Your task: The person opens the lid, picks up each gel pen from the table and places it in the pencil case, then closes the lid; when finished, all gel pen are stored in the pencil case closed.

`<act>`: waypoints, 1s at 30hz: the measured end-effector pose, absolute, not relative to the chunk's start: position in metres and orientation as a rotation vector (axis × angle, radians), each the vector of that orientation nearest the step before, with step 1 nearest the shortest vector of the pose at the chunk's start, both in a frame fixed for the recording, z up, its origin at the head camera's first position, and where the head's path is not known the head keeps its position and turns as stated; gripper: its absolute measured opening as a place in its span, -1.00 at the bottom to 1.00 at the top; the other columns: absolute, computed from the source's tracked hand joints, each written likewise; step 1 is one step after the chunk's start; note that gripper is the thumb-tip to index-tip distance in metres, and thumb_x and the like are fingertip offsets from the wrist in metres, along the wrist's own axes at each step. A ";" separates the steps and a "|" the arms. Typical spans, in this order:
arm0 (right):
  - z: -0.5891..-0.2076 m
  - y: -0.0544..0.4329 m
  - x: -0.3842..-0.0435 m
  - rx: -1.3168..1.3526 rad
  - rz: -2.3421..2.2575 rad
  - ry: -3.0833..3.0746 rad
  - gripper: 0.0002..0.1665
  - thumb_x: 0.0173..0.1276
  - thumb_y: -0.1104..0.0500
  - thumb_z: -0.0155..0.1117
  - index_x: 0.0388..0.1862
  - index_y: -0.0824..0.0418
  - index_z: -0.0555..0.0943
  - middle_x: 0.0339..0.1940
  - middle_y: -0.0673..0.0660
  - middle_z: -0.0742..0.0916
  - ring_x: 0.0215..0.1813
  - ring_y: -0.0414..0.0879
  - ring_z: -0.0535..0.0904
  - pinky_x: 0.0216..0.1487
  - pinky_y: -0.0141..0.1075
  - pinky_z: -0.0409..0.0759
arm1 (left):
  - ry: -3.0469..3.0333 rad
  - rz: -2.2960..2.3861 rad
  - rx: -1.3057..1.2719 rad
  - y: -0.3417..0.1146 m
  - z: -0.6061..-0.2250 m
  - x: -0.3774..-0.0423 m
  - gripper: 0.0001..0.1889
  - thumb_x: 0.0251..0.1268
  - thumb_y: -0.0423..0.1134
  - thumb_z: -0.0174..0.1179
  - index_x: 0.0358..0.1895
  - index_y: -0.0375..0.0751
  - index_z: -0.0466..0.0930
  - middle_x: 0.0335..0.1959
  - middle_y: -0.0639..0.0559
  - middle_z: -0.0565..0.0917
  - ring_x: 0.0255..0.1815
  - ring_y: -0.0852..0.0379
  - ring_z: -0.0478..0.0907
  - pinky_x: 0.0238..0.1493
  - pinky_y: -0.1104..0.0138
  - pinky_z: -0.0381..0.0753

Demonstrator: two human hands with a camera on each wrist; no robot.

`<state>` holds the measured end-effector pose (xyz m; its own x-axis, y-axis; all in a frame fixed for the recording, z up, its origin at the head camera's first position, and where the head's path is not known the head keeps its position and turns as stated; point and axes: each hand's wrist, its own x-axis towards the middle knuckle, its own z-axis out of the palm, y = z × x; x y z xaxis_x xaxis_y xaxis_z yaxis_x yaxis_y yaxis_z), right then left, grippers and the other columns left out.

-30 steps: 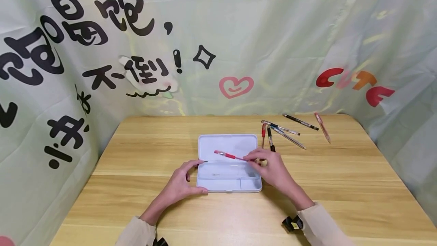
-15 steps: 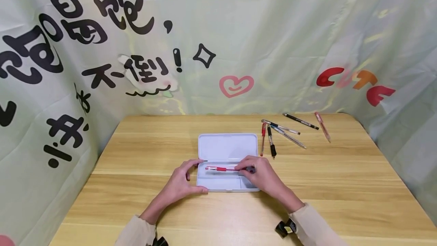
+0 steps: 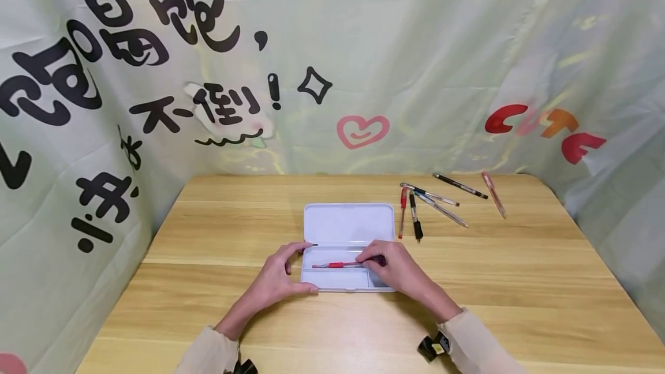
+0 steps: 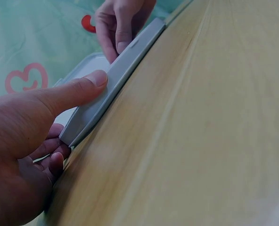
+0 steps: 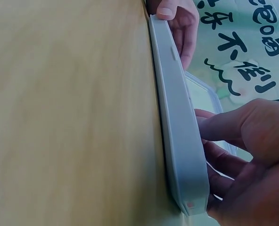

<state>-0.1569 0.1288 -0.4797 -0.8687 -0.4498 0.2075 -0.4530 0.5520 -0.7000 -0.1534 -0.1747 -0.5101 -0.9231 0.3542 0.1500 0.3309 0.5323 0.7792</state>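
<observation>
Printed fabric walls enclose a wooden table [image 3: 208, 229]. Near its front edge lies an open pencil case [image 3: 348, 224]. The left hand [image 3: 277, 281] grips the case's left end; the right hand [image 3: 397, 270] pinches a red pen [image 3: 335, 265] inside it. Spare pens [image 3: 436, 201] lie toward the back right corner. The wrist views show only the case wall.

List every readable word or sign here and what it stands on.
"CUTE", coloured letters, on the backdrop cloth at right.
"不倒!", black, on the cloth at left.
The larger black characters above and below it are cut off or distorted, not reliably readable.
Pens and pencil case: no readable print.
</observation>
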 end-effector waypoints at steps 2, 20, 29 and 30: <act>-0.479 0.129 -0.157 0.801 1.248 -2.775 -0.80 0.31 0.43 0.42 -0.21 0.17 0.82 -0.24 -0.03 0.78 -0.13 -0.14 0.67 -0.07 -0.24 0.65 | 2.726 1.373 0.613 -0.174 -0.509 -0.154 -0.05 -0.25 0.09 0.72 0.37 0.00 0.53 0.12 0.02 0.58 -0.35 0.14 0.36 -0.35 0.38 0.37; -0.460 0.170 -0.172 0.555 1.336 -2.592 -0.70 0.28 0.49 0.40 -0.02 0.33 0.73 -0.12 0.19 0.78 -0.14 -0.01 0.69 -0.13 -0.19 0.69 | 2.718 1.368 0.619 -0.174 -0.509 -0.153 -0.05 -0.22 0.09 0.71 0.38 -0.05 0.52 0.15 0.02 0.58 -0.36 0.14 0.35 -0.35 0.39 0.37; -0.452 0.227 -0.186 0.222 1.279 -2.543 -0.66 0.43 0.33 0.34 0.16 0.30 0.67 0.03 0.26 0.75 -0.02 0.02 0.64 -0.08 -0.42 0.59 | 2.717 1.370 0.628 -0.175 -0.509 -0.153 -0.05 -0.21 0.09 0.70 0.38 -0.04 0.52 0.14 0.01 0.58 -0.36 0.15 0.35 -0.35 0.38 0.37; -0.452 0.234 -0.186 0.188 1.288 -2.531 -0.65 0.44 0.31 0.34 0.18 0.31 0.66 0.04 0.27 0.74 -0.01 -0.01 0.64 -0.08 -0.48 0.57 | 2.712 1.369 0.635 -0.175 -0.509 -0.153 -0.05 -0.21 0.09 0.70 0.38 -0.05 0.52 0.15 0.00 0.58 -0.35 0.15 0.35 -0.35 0.38 0.37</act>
